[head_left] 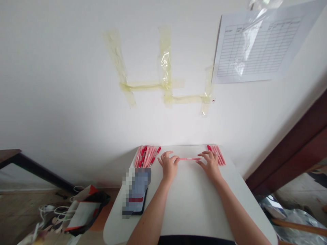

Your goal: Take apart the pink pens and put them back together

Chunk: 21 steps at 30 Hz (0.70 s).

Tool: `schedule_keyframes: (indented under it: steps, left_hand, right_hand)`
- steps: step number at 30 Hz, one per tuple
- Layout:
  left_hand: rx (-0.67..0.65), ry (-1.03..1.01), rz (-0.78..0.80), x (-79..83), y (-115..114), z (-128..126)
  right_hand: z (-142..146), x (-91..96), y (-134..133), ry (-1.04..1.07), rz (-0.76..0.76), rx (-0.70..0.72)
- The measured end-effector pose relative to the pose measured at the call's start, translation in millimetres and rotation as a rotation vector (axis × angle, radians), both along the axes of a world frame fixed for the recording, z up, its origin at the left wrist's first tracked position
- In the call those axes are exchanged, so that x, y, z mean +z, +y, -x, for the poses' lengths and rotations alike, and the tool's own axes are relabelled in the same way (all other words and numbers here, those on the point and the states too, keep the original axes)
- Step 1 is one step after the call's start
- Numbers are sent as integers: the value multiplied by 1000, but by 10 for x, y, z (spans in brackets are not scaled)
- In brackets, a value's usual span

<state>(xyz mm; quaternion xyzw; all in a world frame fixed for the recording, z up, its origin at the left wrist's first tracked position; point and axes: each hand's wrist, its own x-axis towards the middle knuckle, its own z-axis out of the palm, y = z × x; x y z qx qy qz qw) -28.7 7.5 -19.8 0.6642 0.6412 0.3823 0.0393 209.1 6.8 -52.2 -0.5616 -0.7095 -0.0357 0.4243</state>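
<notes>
A slim pink pen (189,159) lies crosswise between my hands, level with the far part of the white table (194,197). My left hand (169,166) pinches its left end between thumb and forefinger. Around the pen's darker red right end, my right hand (209,166) has its thumb and fingers apart, with a gap showing between them. Just beyond the right hand, several pink and red pens (220,156) lie side by side. To the left of my left hand is a larger bunch of pink and red pens (146,156), close to the wall.
A phone (139,194), partly blurred out, lies on the table's left side. Behind the table rises a white wall (76,85) with yellowed tape strips (166,64) and a taped printed sheet (258,51). Bags and cables (81,211) sit on the floor at left.
</notes>
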Motion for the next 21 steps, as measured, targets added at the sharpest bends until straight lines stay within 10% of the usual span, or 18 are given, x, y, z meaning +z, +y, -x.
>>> schedule_keyframes:
  steps: [21]
  left_hand:
    - [9, 18, 10, 1, -4, 2]
  right_hand:
    - [6, 15, 3, 63, 33, 26]
